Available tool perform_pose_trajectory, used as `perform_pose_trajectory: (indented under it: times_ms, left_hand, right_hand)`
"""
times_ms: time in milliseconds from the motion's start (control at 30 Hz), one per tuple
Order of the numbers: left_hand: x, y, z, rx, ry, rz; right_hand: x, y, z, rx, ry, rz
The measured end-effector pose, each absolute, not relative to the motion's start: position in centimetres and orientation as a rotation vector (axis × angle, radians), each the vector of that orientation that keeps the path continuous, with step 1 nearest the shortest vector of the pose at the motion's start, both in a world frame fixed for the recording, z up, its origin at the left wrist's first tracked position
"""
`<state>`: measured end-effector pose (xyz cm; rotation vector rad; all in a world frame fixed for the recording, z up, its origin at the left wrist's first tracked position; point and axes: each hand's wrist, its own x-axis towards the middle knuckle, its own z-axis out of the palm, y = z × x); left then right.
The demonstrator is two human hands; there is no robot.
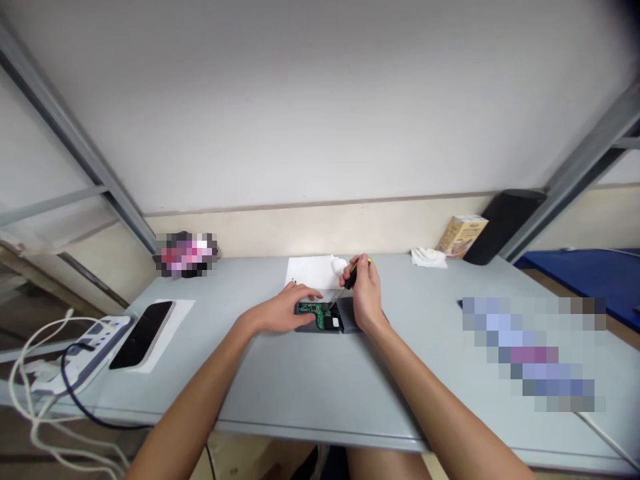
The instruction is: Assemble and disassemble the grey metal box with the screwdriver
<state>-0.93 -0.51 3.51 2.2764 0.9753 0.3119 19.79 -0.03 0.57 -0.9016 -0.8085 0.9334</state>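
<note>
An opened dark device with a green circuit board (320,316) lies flat on the grey desk in front of me. My left hand (290,308) rests on its left end, fingers apart, steadying or touching the casing. In my right hand (367,293) is a screwdriver with a black and yellow handle (353,275); its thin shaft slants down to the left, the tip at the board's upper right part. A grey casing part (350,323) sits right of the board, partly hidden by my right hand. Behind lies white paper (307,270) with tiny dark bits on it.
To the left are a black phone (143,333) on paper and a white power strip (83,357) with looping cables. A yellow box (463,237), crumpled tissue (429,258) and black cylinder (505,227) stand at the back right. Blurred objects lie at both sides.
</note>
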Motion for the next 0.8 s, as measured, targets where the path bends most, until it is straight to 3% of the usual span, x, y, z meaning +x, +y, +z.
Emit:
perform_pose_trajectory:
  times_ms: [433,800]
  left_hand:
    - [0.7,-1.1,1.6,2.414,0.887,0.528]
    - [1.1,-1.2,1.4,2.380,0.876,0.491]
  right_hand:
    - [19.2,-0.9,0.9,-0.854,-0.992,0.925]
    - [19.1,-1.4,1.3,-0.832,-1.103,0.900]
